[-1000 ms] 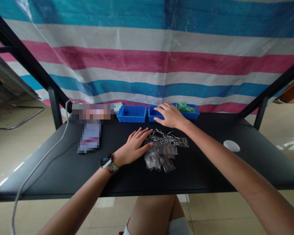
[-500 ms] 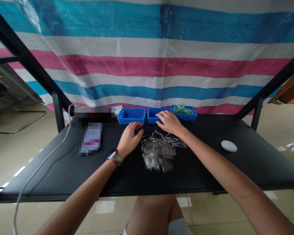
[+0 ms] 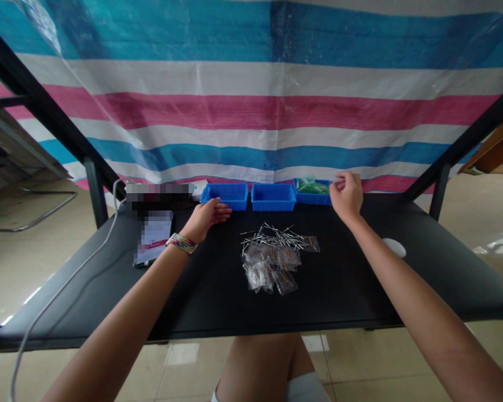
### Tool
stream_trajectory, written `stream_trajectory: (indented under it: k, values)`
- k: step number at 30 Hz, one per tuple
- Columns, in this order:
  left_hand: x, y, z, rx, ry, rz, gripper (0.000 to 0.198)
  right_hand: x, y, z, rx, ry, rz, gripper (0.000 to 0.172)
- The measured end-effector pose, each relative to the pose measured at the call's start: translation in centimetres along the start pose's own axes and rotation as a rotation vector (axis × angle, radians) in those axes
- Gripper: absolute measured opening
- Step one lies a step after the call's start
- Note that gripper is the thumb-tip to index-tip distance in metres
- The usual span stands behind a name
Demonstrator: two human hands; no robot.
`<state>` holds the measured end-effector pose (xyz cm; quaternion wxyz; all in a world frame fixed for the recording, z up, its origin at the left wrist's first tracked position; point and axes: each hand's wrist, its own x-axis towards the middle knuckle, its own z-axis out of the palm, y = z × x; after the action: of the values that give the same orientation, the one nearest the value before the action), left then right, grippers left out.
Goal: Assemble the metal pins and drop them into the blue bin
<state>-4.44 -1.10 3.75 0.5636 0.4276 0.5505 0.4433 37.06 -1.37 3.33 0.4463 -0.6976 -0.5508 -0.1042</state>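
Observation:
My left hand (image 3: 205,216) lies on the black table (image 3: 352,279) just in front of the left blue tray (image 3: 225,196), fingers stretched toward it, holding nothing. My right hand (image 3: 347,193) is at the right end of the right blue tray (image 3: 314,194), which holds green parts; its fingers are curled and pinched there, and I cannot make out what they hold. A middle blue tray (image 3: 273,197) stands between the two. A pile of metal pins (image 3: 272,235) and several small clear bags (image 3: 270,267) lie in the table's middle.
A blurred-out card or phone (image 3: 153,237) and a dark box lie at the back left, with a white cable (image 3: 58,290) running off the left edge. A white oval object (image 3: 394,247) sits at the right. A striped tarp hangs behind the table.
Both hands have left the pin pile and spread apart: the left moved to the left tray's front, the right swung to the right tray's end.

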Motion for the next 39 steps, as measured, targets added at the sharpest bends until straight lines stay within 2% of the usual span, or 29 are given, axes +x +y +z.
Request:
stream_trajectory:
  k: [1,3,4,6,9,13,16,18,21,23,26,28,31,35,37,39]
  values:
    - [0.1,0.4,-0.2,-0.062,-0.024,-0.068,0.031,0.4,1.0,0.0,-0.013,-0.048,0.111,0.028]
    - [0.4,0.9,-0.4,-0.133,-0.046,-0.137,0.03,1.0,2.5,0.3,0.078,-0.239,0.331,0.03]
    - [0.4,0.9,-0.4,-0.138,-0.046,-0.142,0.028,1.3,2.9,0.5,0.153,-0.335,0.433,0.031]
    - [0.3,0.5,0.0,-0.082,-0.032,-0.082,0.024,1.8,3.4,0.7,0.225,-0.44,0.508,0.03]
    - [-0.7,-0.4,1.2,0.148,-0.031,0.14,0.023,2.6,3.3,0.5,0.269,-0.549,0.535,0.022]
    - [-3.3,-0.7,3.4,0.55,-0.242,0.522,0.025,3.5,3.5,-0.8,0.273,-0.655,0.572,0.015]
    - [-5.0,-0.2,4.8,0.853,-0.39,0.765,0.03,3.2,4.3,-2.0,0.257,-0.655,0.581,0.019]
    - [-5.5,0.0,5.6,0.966,-0.471,0.865,0.033,2.5,5.0,-2.6,0.235,-0.622,0.577,0.017]
    - [-5.5,-0.6,6.8,1.029,-0.562,0.924,0.04,0.7,5.6,-3.1,0.167,-0.54,0.565,0.01]
    - [-5.4,-1.2,7.6,1.052,-0.602,0.947,0.042,-0.5,5.8,-3.4,0.056,-0.485,0.499,0.009]
    - [-5.6,-2.0,8.7,1.102,-0.616,0.959,0.044,-1.7,5.8,-3.8,-0.058,-0.437,0.392,0.01]
    - [-5.9,-2.2,9.2,1.144,-0.616,0.95,0.048,-2.1,5.8,-4.0,-0.074,-0.424,0.376,0.014]
    - [-6.4,-2.3,9.7,1.192,-0.649,0.94,0.054,-2.1,5.9,-4.4,0.038,-0.489,0.411,0.016]
    - [-6.7,-2.6,10.0,1.214,-0.712,0.931,0.057,-1.7,5.8,-5.2,0.385,-0.588,0.514,0.017]
    - [-6.8,-2.9,10.0,1.22,-0.722,0.936,0.057,-1.6,5.5,-5.6,0.511,-0.545,0.532,0.026]
    - [-6.9,-3.2,10.0,1.224,-0.716,0.943,0.057,-1.8,5.0,-6.0,0.518,-0.437,0.424,0.035]
